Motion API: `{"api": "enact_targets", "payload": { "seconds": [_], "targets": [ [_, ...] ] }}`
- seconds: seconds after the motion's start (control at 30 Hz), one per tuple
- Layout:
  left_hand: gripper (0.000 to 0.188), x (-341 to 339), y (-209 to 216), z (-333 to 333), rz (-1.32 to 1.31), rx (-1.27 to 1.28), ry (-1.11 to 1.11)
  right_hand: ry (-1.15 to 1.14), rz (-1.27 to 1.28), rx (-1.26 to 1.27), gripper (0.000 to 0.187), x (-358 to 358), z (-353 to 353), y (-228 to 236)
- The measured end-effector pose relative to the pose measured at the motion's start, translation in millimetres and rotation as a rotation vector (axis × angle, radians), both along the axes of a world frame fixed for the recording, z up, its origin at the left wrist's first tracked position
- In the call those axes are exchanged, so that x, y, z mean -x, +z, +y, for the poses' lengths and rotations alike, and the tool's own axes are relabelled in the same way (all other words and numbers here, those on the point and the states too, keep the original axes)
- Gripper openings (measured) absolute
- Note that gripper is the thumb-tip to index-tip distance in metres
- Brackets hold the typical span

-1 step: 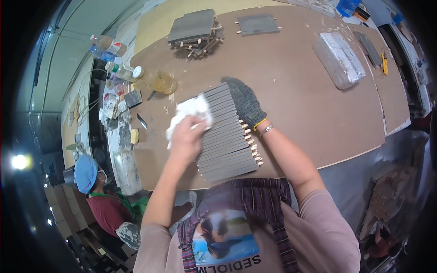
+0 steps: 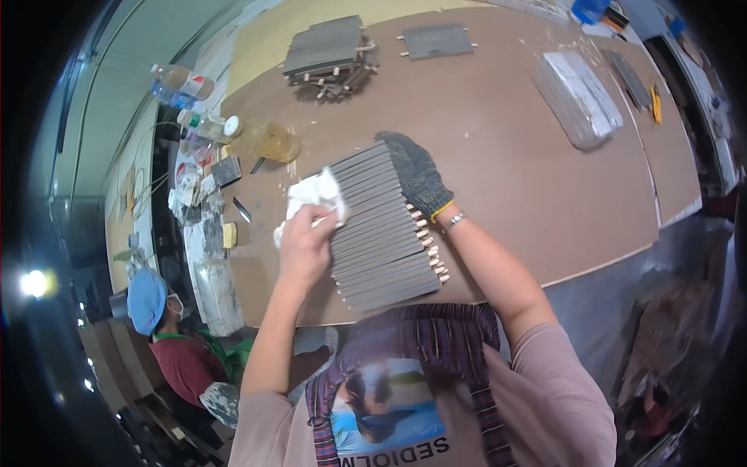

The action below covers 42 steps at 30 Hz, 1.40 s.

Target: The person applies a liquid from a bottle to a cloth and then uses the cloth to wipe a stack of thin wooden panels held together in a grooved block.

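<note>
A row of thin dark-grey slats (image 2: 381,233) lies packed side by side on the brown table, with pale wooden pegs (image 2: 432,253) sticking out at its right edge. My bare left hand (image 2: 305,243) grips a white cloth (image 2: 314,193) between thumb and fingers, at the upper left edge of the slats. The cloth is crumpled and slightly blurred. Along the upper right edge, my right hand (image 2: 416,175), in a dark knitted glove with a yellow cuff, lies against the slat ends with its fingers stretched out.
Grey pegged panels (image 2: 327,45) are stacked at the back, beside a single panel (image 2: 437,42). A jar of yellowish liquid (image 2: 276,143), bottles (image 2: 183,82) and a yellow block (image 2: 229,235) line the left. A wrapped package (image 2: 580,101) and a yellow cutter (image 2: 656,105) lie right. A co-worker (image 2: 183,350) is lower left.
My left hand has moved a little to the left with the white cloth, toward the slats' left edge. My right hand stays at the right edge.
</note>
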<state>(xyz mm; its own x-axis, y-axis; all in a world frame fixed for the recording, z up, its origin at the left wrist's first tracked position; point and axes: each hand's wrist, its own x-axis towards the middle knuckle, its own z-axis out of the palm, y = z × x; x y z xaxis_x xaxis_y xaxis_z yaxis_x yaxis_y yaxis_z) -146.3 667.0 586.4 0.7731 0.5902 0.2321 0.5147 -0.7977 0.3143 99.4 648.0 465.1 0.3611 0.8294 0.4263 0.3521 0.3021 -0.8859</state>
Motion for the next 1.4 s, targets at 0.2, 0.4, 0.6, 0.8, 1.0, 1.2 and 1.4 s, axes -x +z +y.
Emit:
{"api": "enact_targets", "payload": {
  "seconds": [0.2, 0.4, 0.6, 0.8, 1.0, 1.2, 1.4],
  "targets": [
    [0.037, -55.2, 7.0, -15.8, 0.046, -0.060, -0.051, -0.072, -0.130, 0.008, 0.031, 4.9, 1.4, 2.0],
    [0.023, 32.3, 18.3, 7.2, 0.106, 0.005, 0.160, -0.028, 0.305, 0.165, 0.040, -3.4, -33.2, 45.0],
    [0.033, -25.0, 39.5, -38.2, -0.070, -0.018, -0.016, 0.209, 0.415, 0.315, 0.074, -4.8, -130.2, 73.8],
    [0.028, 24.3, 7.9, -36.4, -0.101, 0.158, 0.028, 0.282, 0.251, 0.324, 0.089, 29.8, -150.7, 56.1],
    [0.026, 75.3, -18.8, -62.8, -0.738, 1.153, 0.794, 0.255, 0.298, 0.337, 0.089, 39.8, -151.6, 51.9],
    [0.023, 62.7, -39.9, -81.5, -0.775, 1.152, 0.617, 0.241, 0.203, 0.346, 0.086, 40.1, -150.5, 51.5],
    [0.027, 90.1, 3.4, -60.0, -0.542, 0.797, 0.611, 0.302, 0.006, 0.362, 0.117, 3.9, -174.0, 60.6]
  ]
}}
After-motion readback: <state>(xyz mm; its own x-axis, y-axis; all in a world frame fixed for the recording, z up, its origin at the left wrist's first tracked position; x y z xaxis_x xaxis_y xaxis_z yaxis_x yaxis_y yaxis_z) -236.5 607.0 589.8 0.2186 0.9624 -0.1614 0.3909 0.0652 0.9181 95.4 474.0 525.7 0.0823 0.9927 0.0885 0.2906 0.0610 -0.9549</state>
